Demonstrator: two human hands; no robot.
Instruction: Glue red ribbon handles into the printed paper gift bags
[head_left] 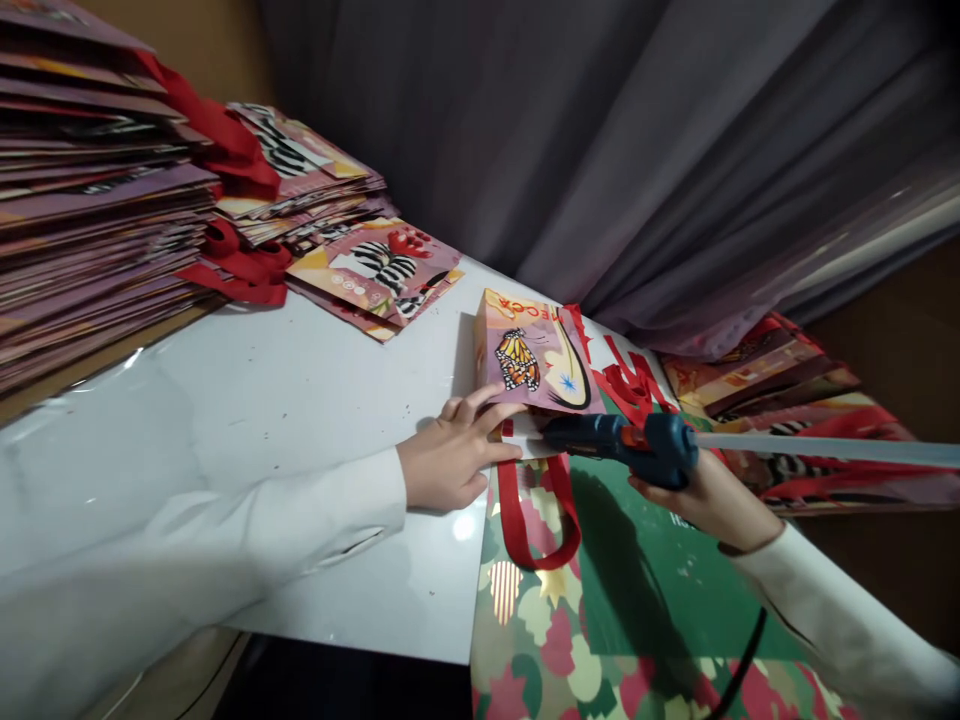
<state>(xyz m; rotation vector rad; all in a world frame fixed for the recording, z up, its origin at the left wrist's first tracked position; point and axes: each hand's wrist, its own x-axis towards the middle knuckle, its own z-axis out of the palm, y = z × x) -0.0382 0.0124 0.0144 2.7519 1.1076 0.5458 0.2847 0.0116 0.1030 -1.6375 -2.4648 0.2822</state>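
Observation:
A small pink and yellow paper bag with a butterfly print (536, 355) lies at the middle of the table. My left hand (457, 455) rests at its near left edge, fingers spread, fingertips touching the bag by its opening. My right hand (701, 495) is wrapped round a dark blue glue gun (622, 440) with a long pale glue stick out of its back. The gun's nozzle points left, close to the bag's opening and my left fingertips. A red ribbon handle (540, 530) hangs from the opening over a patterned green sheet (555, 630).
Tall stacks of folded bags (97, 220) with red ribbons stand at the left. Two flat bags (382, 275) lie on the white table (337, 400). More bags (810, 420) are piled at the right. A grey curtain (487, 130) hangs behind; a dark cable trails at the lower right.

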